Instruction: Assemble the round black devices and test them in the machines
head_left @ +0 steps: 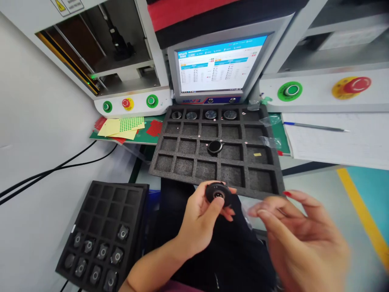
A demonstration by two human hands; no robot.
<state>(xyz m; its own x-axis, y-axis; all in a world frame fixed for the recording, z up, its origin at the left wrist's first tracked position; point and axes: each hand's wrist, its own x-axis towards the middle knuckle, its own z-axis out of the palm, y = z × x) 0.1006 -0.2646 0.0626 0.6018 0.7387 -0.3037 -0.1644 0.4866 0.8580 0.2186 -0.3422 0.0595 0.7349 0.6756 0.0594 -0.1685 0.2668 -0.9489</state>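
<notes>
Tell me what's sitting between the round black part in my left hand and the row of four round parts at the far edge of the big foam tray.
One round black part rests on a divider mid-tray, seen in the head view; the other pockets between look unfilled.

Your bench (306, 180) carries a black foam tray (217, 148), overhanging the near edge, with a green mat (146, 136) beneath its far side. Left on the mat: yellow and red sticker sheets (123, 127). Right: paper sheet (340, 140) with a pen (316, 127) on it.
</notes>
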